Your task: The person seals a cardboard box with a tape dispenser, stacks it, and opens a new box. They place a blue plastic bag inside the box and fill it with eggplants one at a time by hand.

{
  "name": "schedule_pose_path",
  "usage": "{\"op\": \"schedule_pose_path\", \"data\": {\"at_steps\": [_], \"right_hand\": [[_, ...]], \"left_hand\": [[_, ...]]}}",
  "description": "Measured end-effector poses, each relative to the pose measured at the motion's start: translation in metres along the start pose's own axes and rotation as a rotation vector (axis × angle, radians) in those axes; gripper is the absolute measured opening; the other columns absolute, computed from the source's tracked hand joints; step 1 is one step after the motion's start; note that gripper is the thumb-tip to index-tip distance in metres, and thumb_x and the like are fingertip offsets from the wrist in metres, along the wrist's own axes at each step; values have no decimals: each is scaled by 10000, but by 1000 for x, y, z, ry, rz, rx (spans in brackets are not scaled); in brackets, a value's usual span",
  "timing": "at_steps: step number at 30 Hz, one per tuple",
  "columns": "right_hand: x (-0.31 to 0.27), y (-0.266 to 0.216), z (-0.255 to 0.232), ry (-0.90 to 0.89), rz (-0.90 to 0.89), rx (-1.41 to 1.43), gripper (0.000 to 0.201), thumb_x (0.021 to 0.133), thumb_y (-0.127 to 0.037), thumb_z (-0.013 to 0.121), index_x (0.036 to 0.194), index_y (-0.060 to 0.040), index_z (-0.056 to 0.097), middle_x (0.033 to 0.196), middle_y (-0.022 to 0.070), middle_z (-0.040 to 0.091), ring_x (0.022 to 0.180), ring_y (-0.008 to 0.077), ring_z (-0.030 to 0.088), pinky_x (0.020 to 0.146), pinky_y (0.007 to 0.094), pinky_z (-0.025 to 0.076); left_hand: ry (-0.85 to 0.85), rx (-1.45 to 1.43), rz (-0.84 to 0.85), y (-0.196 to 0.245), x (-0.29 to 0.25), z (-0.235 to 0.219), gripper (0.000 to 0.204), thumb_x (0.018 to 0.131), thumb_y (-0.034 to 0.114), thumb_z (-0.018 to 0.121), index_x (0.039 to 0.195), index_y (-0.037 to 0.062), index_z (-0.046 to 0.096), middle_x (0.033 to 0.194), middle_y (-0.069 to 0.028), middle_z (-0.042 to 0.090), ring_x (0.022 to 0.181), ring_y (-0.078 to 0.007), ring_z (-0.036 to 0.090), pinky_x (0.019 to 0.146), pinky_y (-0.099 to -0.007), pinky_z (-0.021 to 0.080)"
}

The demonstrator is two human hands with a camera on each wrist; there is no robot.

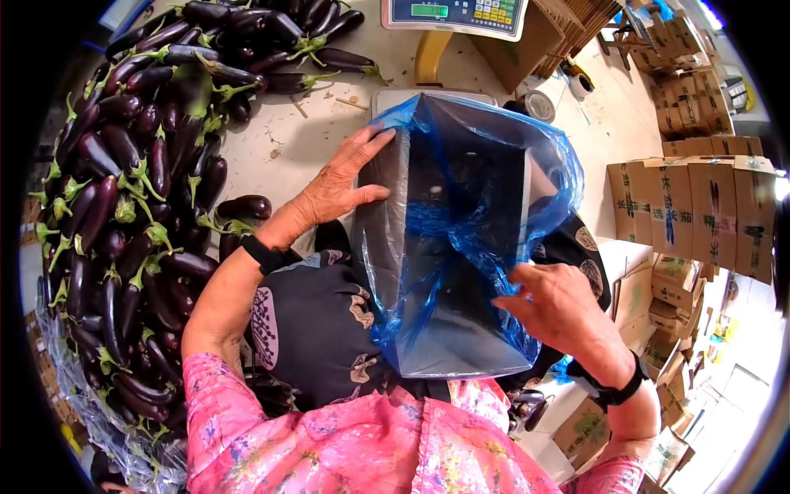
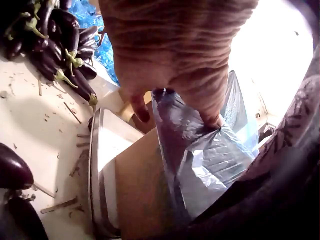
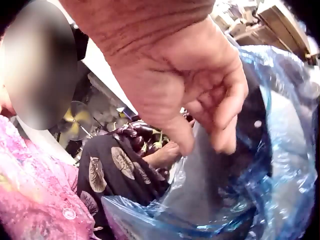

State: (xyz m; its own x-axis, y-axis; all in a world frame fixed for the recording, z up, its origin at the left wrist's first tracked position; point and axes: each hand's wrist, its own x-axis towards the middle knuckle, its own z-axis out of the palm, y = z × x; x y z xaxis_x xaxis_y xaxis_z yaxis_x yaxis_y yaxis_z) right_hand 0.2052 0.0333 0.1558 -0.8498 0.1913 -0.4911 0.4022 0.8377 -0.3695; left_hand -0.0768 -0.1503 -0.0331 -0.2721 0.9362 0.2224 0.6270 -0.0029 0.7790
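A box (image 1: 469, 177) lined with a thin blue plastic bag (image 1: 564, 160) stands in front of the person, its mouth facing up. No produce shows inside. My left hand (image 1: 341, 177) rests on the box's left edge, thumb and fingers spread apart over the film. In the left wrist view the film puckers under one fingertip of that hand (image 2: 175, 75), and bare cardboard (image 2: 142, 185) shows below. Over the right side of the opening hangs my right hand (image 1: 559, 309), fingers loosely bent beside the bunched film. The right wrist view shows a gap between its thumb and fingers (image 3: 225, 140).
A big heap of eggplants (image 1: 123, 189) covers the left side. A scale platform (image 1: 387, 100) and its display (image 1: 453, 12) are behind the box. Tape rolls (image 1: 539, 105) lie at upper right. Folded cartons (image 1: 691, 206) stand to the right.
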Motion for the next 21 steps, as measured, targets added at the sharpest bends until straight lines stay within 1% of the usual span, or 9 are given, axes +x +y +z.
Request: {"op": "schedule_pose_path", "data": {"at_steps": [3, 4, 5, 10, 14, 16, 18, 19, 21], "right_hand": [[52, -6, 28, -74, 6, -158, 515, 805, -297, 765, 1182, -22, 546, 993, 201, 617, 908, 414, 629, 723, 482, 508], [79, 9, 60, 49, -103, -120, 373, 789, -243, 772, 987, -26, 543, 951, 204, 617, 879, 414, 652, 716, 498, 533], [110, 17, 85, -122, -7, -229, 560, 780, -217, 779, 1229, -2, 521, 1096, 201, 625, 981, 382, 658, 806, 452, 550], [194, 51, 174, -511, 339, -286, 385, 764, -83, 706, 1146, -45, 677, 1169, 171, 679, 1078, 321, 669, 883, 438, 552], [194, 55, 212, -291, 141, -35, 259, 802, -123, 664, 1046, -55, 718, 1142, 177, 692, 1062, 354, 665, 876, 445, 542], [200, 65, 220, -119, -51, 415, 225, 816, -145, 616, 1004, -51, 699, 1080, 228, 683, 1014, 410, 656, 837, 472, 545], [216, 72, 212, 163, 61, 347, 231, 830, -156, 594, 1012, -40, 677, 976, 272, 672, 961, 459, 635, 821, 509, 528], [225, 77, 204, 306, -60, 355, 232, 857, -157, 588, 1035, -41, 681, 974, 278, 671, 955, 448, 646, 825, 516, 527], [235, 97, 210, 126, -108, 263, 299, 885, -173, 598, 1144, -45, 674, 1077, 261, 675, 1038, 435, 638, 889, 509, 512]], "left_hand": [[36, -13, -4, -1, -1, 4, 808, 860, 399, 723, 1521, 117, 353, 1576, -174, 306, 1463, -349, 277, 1197, -443, 228], [38, -21, -22, 2, -2, 3, 807, 858, 404, 724, 1518, 117, 360, 1575, -176, 307, 1462, -350, 281, 1196, -443, 231], [39, -29, -39, 3, -3, 2, 805, 856, 409, 725, 1515, 117, 366, 1574, -177, 308, 1460, -351, 285, 1195, -443, 235], [123, -67, -83, 4, -9, 5, 781, 821, 374, 761, 1485, 138, 424, 1545, -173, 353, 1435, -375, 318, 1176, -451, 286], [166, -121, -150, 8, -11, 6, 717, 822, 284, 758, 1456, 127, 462, 1537, -175, 367, 1432, -373, 325, 1181, -450, 276], [204, -275, -211, 10, -12, 3, 583, 855, 198, 719, 1395, 97, 524, 1510, -161, 416, 1366, -289, 437, 1095, -390, 399], [273, -515, -332, 6, -31, -4, 516, 898, 192, 680, 1379, 76, 534, 1494, -149, 449, 1288, -225, 527, 1025, -358, 463], [334, -585, -443, 3, -42, -3, 476, 911, 156, 658, 1363, 59, 544, 1429, -138, 516, 1232, -193, 558, 983, -334, 487], [447, -636, -571, -13, -77, 10, 424, 924, 115, 626, 1333, 29, 557, 1312, -128, 616, 1162, -162, 599, 942, -315, 512]]}}
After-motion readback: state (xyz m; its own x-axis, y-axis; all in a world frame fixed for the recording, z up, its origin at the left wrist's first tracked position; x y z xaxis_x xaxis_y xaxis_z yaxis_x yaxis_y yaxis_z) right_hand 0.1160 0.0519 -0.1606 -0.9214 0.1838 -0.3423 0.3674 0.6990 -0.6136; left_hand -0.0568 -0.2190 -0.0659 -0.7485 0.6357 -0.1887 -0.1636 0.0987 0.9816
